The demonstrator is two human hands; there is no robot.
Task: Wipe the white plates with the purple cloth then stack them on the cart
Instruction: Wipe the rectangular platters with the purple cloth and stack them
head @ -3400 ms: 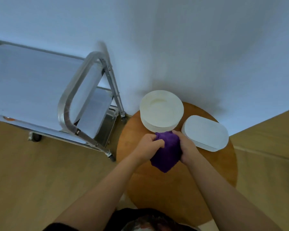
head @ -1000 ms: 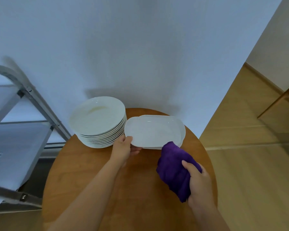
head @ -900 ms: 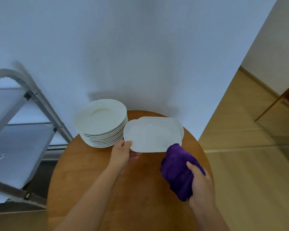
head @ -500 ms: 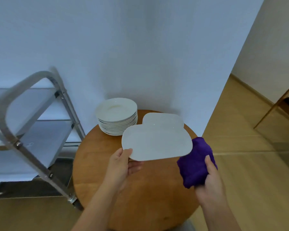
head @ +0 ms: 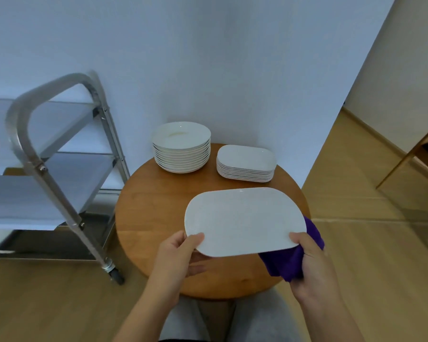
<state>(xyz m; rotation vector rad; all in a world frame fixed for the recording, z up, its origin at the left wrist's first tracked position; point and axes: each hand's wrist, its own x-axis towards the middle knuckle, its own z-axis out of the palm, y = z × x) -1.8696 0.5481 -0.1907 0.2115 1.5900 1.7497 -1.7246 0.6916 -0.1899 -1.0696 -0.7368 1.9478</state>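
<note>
Cloth (head: 286, 264) perhaps half hidden under plate (head: 245, 220)

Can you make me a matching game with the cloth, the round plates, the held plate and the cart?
Things:
1. cloth
2. round plates
3. held plate
4. cart

Places:
A. stacked at the table's back left
B. standing on the floor left of the table
C. bunched in the right hand, partly under a plate
D. up in the air between both hands

Pairs: 1-C, 2-A, 3-D, 4-B
</note>
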